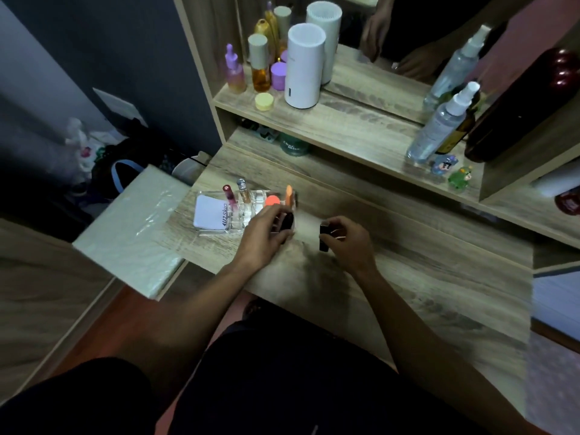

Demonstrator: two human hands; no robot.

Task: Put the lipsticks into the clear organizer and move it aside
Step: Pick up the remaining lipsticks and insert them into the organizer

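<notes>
The clear organizer stands on the wooden desk at the left. It holds a red-capped tube, a small glass vial, an orange round piece, an orange stick and a white card. My left hand rests at the organizer's right end, fingers closed around a dark lipstick at its edge. My right hand is to the right on the desk and grips a black lipstick upright.
The shelf above carries a white cylinder, purple and amber bottles, a yellow lid, spray bottles and small figurines. A mirror stands behind. A plastic-wrapped white block adjoins the desk's left edge.
</notes>
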